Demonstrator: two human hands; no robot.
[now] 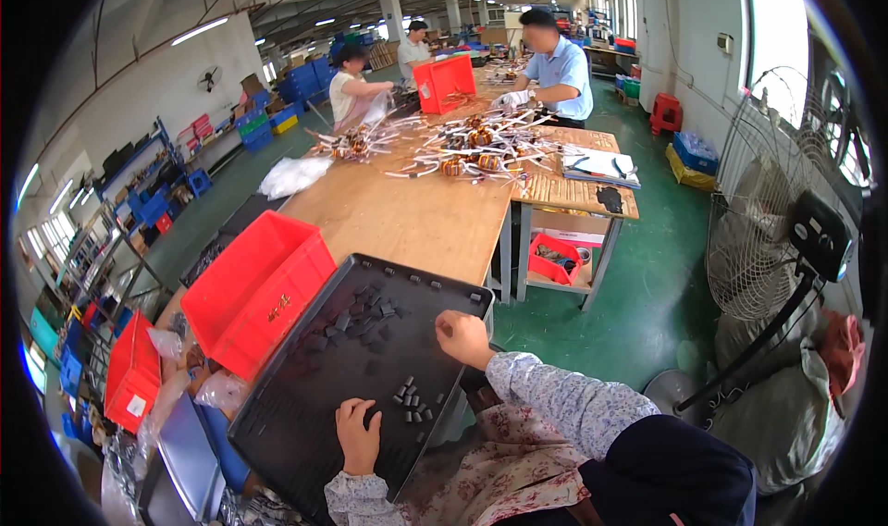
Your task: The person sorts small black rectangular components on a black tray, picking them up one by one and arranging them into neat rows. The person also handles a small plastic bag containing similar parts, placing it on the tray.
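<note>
**Two hands at a black tray of small dark parts**

Head view: a large black tray (pixel 305 406) lies tilted across the near end of a long wooden counter (pixel 416 216), its far right corner reaching the counter's edge. The left hand (pixel 357 433) lies on the tray's near part, fingers curled down onto the surface; whether it pinches anything under them cannot be told. The right hand (pixel 462 336) sits at the tray's right rim, loosely clenched, knuckles up; what it grips, if anything, is hidden. Both forearms wear a pale flowered sleeve (pixel 564 401).

Between the two hands, just beside the left one, lies a small cluster of dark parts (pixel 412 401), each a short blocky piece. A bigger scatter of dark parts (pixel 356 322) is spread over the tray's far half, well apart from the near cluster.

Touching the tray's left side stands a red plastic bin (pixel 254 290), with a second red bin (pixel 134 373) lower on the left. Clear plastic bags (pixel 217 392) lie between them.

Farther along the counter a heap of copper-wound coils with white leads (pixel 467 151) covers the middle, and a white bag (pixel 291 174) rests at the left edge. Three other people work at the far end near a red crate (pixel 444 82). On the right, on the green floor (pixel 638 285), stands a pedestal fan (pixel 768 221).
</note>
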